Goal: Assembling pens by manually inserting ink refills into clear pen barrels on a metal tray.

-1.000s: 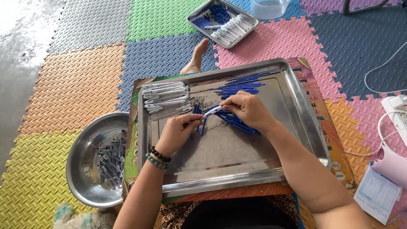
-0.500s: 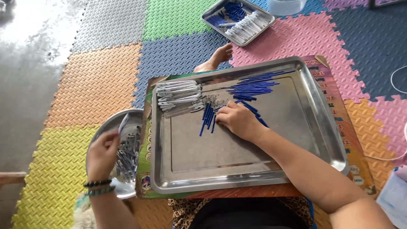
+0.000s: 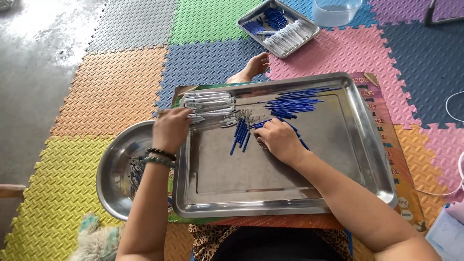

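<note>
Left hand (image 3: 170, 129) curls loosely over the white pen barrels (image 3: 209, 105) at the tray's (image 3: 299, 203) edge, apparently touching them; right hand (image 3: 279, 140) presses half-closed on blue refills (image 3: 240, 135).

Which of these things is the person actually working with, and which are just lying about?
In use:
left hand at the silver clips
right hand on the blue sticks
big tray
round bowl

Lying about:
small tray
clear tub
foam mats
white cable
</note>
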